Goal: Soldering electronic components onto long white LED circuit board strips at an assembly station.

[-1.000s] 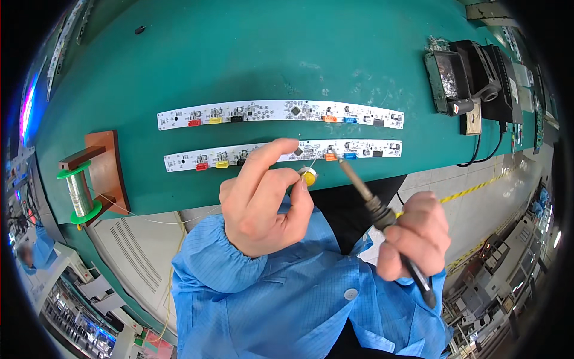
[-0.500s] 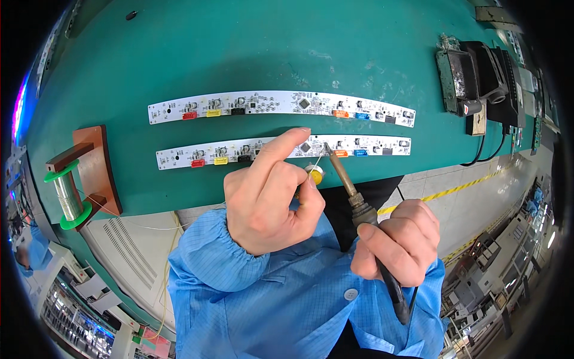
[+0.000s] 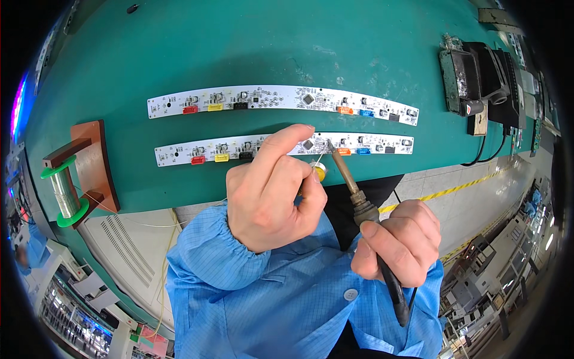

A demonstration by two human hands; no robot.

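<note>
My left hand [image 3: 272,194] is closed in a pinch on a thin solder wire [image 3: 321,158], its index finger stretched over the nearer circuit board [image 3: 371,143]. The wire's end points at that white strip-shaped board, close to the iron's tip. In my right hand [image 3: 399,242] is a soldering iron [image 3: 347,175], gripped by its dark handle. Its tip is at the board, right of the square chip; contact is too small to tell. Part of the board lies behind my left fingers. A second white board [image 3: 275,99] lies parallel beyond it.
A solder spool [image 3: 64,190] with green flanges sits on a brown stand [image 3: 98,164] at the left. A yellow round thing [image 3: 320,172] shows beside my left fingertips. The dark iron holder [image 3: 460,81] stands at the right on the green mat [image 3: 239,45].
The view has shifted slightly, so the boards and spool sit a little differently in the picture. Both hands keep their grips, and the iron's tip stays at the nearer board.
</note>
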